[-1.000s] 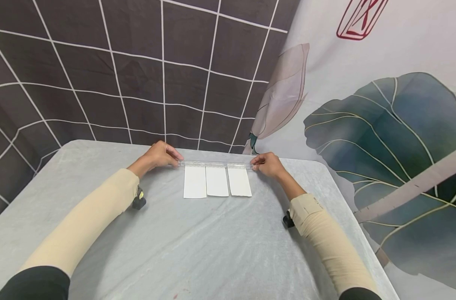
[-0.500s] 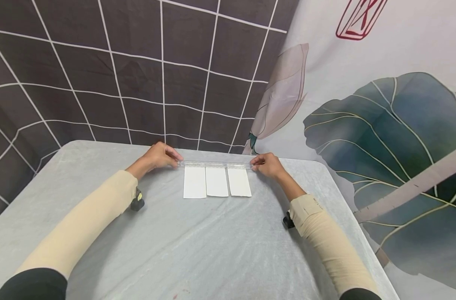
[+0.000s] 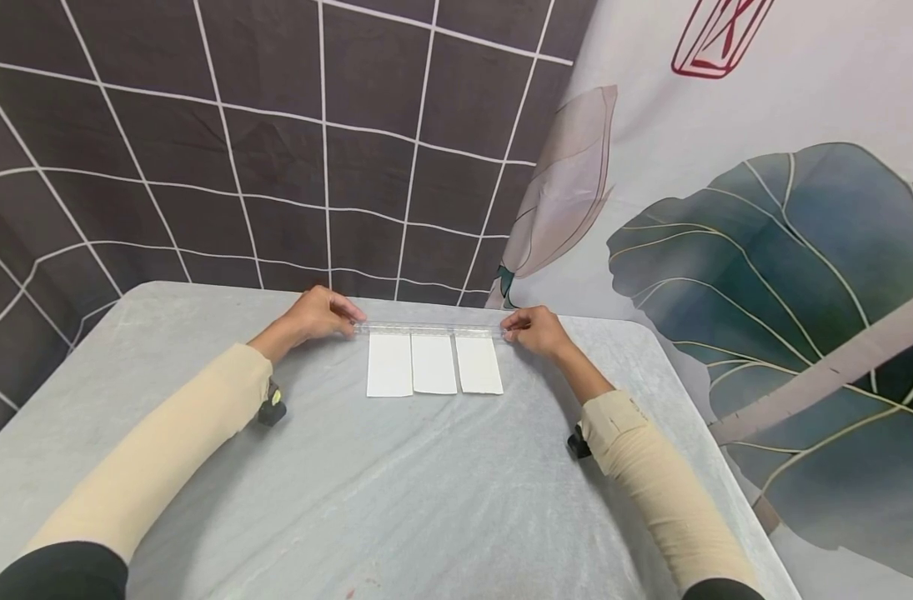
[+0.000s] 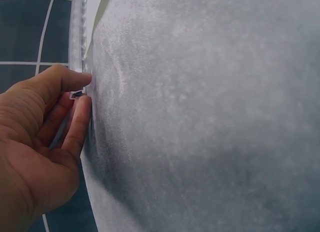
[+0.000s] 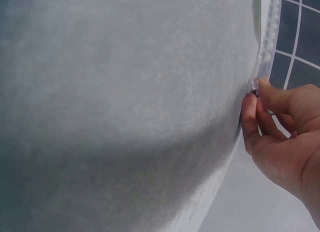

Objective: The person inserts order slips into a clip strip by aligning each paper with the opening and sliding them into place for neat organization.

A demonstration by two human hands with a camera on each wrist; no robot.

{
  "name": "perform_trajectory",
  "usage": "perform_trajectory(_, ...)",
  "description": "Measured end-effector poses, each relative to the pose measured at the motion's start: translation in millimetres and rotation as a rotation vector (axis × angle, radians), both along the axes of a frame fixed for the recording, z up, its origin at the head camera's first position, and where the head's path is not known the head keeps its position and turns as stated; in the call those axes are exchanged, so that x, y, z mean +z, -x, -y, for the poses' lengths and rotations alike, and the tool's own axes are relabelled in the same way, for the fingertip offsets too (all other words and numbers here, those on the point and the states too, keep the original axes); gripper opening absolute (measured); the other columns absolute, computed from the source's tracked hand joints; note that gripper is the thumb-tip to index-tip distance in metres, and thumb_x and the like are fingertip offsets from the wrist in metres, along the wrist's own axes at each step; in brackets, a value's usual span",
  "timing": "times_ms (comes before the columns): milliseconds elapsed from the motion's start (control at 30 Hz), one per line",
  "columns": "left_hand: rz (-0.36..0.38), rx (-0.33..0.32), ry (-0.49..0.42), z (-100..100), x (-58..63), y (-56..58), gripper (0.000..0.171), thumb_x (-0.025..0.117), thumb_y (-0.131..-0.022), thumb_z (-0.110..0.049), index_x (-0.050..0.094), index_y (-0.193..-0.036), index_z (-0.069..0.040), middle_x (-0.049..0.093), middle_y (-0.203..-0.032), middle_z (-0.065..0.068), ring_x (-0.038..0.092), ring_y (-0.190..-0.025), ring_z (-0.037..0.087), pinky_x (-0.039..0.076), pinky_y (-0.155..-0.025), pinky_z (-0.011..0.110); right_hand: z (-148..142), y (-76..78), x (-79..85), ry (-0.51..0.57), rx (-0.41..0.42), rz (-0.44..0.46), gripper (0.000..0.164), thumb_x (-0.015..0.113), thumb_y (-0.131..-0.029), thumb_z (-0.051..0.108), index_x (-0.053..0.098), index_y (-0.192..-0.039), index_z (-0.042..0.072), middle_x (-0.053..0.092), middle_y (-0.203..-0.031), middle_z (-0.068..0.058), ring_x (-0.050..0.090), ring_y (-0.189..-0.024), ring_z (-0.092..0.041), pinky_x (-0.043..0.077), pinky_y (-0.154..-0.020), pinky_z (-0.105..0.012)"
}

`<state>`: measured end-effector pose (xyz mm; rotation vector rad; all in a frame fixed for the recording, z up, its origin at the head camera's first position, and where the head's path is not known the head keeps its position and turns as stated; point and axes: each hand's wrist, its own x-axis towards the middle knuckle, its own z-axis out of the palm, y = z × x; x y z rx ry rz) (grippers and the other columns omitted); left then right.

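Note:
A long clear plastic strip [image 3: 435, 328] lies crosswise near the table's far edge, with a bumpy line along its length. My left hand [image 3: 318, 313] pinches its left end between thumb and fingers. At the opposite end, my right hand [image 3: 537, 329] pinches the strip in the same way. Three white cards [image 3: 433, 364] lie side by side against the strip's near side, their top edges at or under it; I cannot tell which. Close up, the left wrist view shows the strip's end [image 4: 76, 94] between thumb and fingertips. The right wrist view shows the other end [image 5: 255, 85] likewise.
A pale grey cloth covers the table [image 3: 396, 492]. Behind it hangs a dark cloth with a white grid [image 3: 276, 150]. A pale curtain with large leaf prints [image 3: 786, 250] hangs to the right. Small black devices sit at both wrists.
My left forearm has drifted slightly left and down. Both hands keep their pinch, and the strip and cards stay practically in place.

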<state>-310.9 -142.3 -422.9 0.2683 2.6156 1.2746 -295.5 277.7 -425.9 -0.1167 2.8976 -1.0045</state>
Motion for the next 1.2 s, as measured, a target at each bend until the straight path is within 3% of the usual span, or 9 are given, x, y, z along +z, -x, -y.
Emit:
perform_trajectory(667, -0.045, 0.001, -0.006, 1, -3.1, -6.0, 0.041, 0.088, -0.084, 0.005, 0.084, -0.124, 0.000, 0.083, -0.124, 0.022, 0.072, -0.110, 0.027, 0.053, -0.085, 0.024, -2, -3.4, 2.0, 0.022, -0.008, 0.013, 0.027, 0.077, -0.105, 0.008, 0.079, -0.130, -0.002, 0.080, -0.128, -0.024, 0.073, -0.119, -0.037, 0.057, -0.091, -0.033)
perform_trajectory(1033, -0.074, -0.007, -0.015, 4, -4.2, -8.1, 0.045, 0.090, -0.085, 0.004, 0.082, -0.128, 0.002, 0.082, -0.131, 0.023, 0.076, -0.111, 0.030, 0.054, -0.083, 0.019, -7, -6.8, 4.3, 0.062, 0.009, 0.012, 0.032, 0.076, -0.105, 0.011, 0.078, -0.134, -0.002, 0.079, -0.134, -0.025, 0.074, -0.127, -0.042, 0.059, -0.106, -0.048)
perform_trajectory(1200, -0.076, 0.001, -0.023, 7, -5.4, -9.4, 0.046, 0.091, -0.085, 0.001, 0.081, -0.130, 0.002, 0.082, -0.131, 0.023, 0.076, -0.112, 0.029, 0.054, -0.084, 0.018, -9, -8.3, 5.5, 0.065, 0.009, 0.015, 0.033, 0.076, -0.105, 0.012, 0.077, -0.135, -0.002, 0.078, -0.135, -0.025, 0.073, -0.128, -0.042, 0.059, -0.106, -0.048)
